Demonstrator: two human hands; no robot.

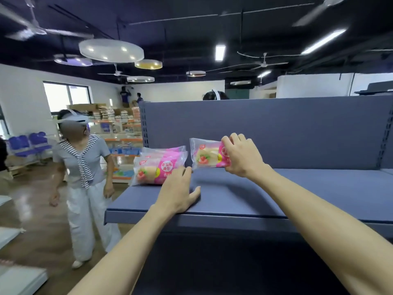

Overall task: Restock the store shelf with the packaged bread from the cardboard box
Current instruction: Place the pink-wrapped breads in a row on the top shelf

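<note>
Pink strawberry bread packet (207, 153) stands upright at the blue shelf (276, 188) back, my right hand (242, 155) pinching its right end. My left hand (177, 191) lies palm-down, fingers spread, touching the stacked packets (157, 165).

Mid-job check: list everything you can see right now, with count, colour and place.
Pink-and-clear packaged bread stack: at least two, shelf's left end.
Pink-and-clear bread packet: one, held upright by the back panel.
Blue-grey metal store shelf: one, ahead.
Person in striped top: one, white trousers, standing left.
Purple chairs: a row, far left.
Stocked shelves: background, orange-edged.
Left hand: open, against the stack.
Right hand: gripping the packet.
</note>
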